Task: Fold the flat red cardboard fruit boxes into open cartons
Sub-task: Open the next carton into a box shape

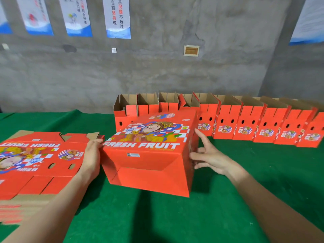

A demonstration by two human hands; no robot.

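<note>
A red fruit box point(150, 151) printed "FRESH FRUIT" lies tipped on its side in the middle of the green table, its folded bottom flaps facing me. My left hand point(92, 156) rests flat against the box's left side, fingers straight. At the box's right side my right hand point(208, 155) is spread, fingertips touching the box's right wall. A stack of flat red boxes point(40, 163) lies at the left, just beside my left forearm.
A row of several folded open cartons point(245, 123) stands along the table's back edge, running from the middle to the right. The green table cover point(175, 216) stretches in front. A grey concrete wall with posters point(117, 16) rises behind.
</note>
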